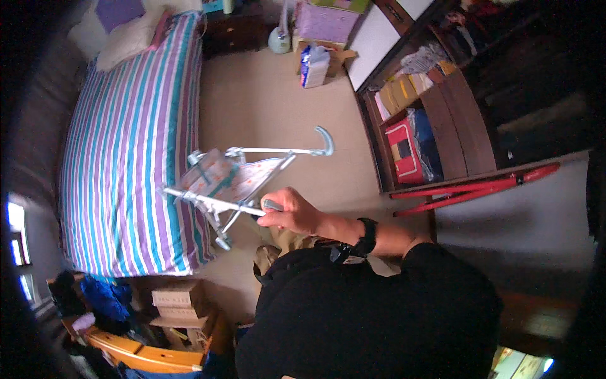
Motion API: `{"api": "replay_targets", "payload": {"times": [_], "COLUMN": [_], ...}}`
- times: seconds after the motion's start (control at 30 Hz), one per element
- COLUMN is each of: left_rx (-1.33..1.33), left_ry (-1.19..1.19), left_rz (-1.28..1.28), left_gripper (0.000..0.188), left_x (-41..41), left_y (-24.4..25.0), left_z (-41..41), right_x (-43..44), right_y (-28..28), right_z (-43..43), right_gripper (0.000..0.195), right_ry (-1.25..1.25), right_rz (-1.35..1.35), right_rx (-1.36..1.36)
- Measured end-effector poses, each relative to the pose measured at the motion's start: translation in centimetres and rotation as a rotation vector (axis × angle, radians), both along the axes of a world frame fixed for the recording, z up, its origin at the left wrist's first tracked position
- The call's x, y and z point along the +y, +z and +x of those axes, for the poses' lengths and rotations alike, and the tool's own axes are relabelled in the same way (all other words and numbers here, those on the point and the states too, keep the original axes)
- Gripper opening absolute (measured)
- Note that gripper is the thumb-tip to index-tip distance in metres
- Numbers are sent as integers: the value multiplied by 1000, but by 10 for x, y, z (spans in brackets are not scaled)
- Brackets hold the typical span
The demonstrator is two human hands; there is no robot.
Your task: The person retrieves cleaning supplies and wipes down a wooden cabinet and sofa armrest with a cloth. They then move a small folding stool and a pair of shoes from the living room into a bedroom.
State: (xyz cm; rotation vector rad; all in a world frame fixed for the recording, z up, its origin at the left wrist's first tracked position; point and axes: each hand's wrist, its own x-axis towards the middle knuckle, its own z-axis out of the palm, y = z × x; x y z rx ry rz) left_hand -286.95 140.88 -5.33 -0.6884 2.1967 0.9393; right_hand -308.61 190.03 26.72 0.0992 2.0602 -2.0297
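Note:
My right hand, with a dark watch on its wrist, is closed around one handle of a small umbrella-type stroller. A grey end of that handle pokes out between thumb and fingers. White tubes form the stroller's frame, and its seat is pale patterned fabric with teal straps. The other handle, a grey-blue hook, is free over the floor. The stroller sits beside the bed and partly overlaps its edge in the picture. Whether its wheels touch the floor I cannot tell. My left hand is out of view.
An open wardrobe on the right holds folded items and a red bag. Red metal legs of a folded item lie near it. Cardboard boxes and a wooden chair stand lower left. A plastic-wrapped pack stands farther off.

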Motion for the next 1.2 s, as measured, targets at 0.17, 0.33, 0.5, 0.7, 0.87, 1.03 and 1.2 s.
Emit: {"api": "replay_targets", "payload": {"times": [0.17, 0.33, 0.5, 0.7, 0.87, 1.03, 1.2], "left_rx": [-21, -11, 3, 23, -19, -75, -96], "left_ry": [-218, -363, -446, -520, -592, -678, -764], "left_rz": [19, -31, -52, -72, -111, -140, -108], "left_gripper": [35, 34, 33, 32, 31, 30, 29], "left_x": [58, 135, 239, 348, 408, 466, 544], "left_y": [-1, 7, 28, 59, 65, 52, 29], "left_z": [-67, -141, -215, -291, -343, -413, -527], "right_x": [107, 228, 359, 522, 627, 708, 780], "right_y": [-28, -83, -115, -188, -217, -244, -268], "right_z": [36, 36, 16, -7, -57, -109, -161], "right_gripper": [25, 27, 36, 36, 54, 56, 53], "right_ry": [-370, -617, -920, -1061, -1152, -1203, -1133], "right_rz": [225, 341, 295, 553, 688, 736, 939], "right_rx": [-34, 115, -84, -24, -105, -152, -206]}}
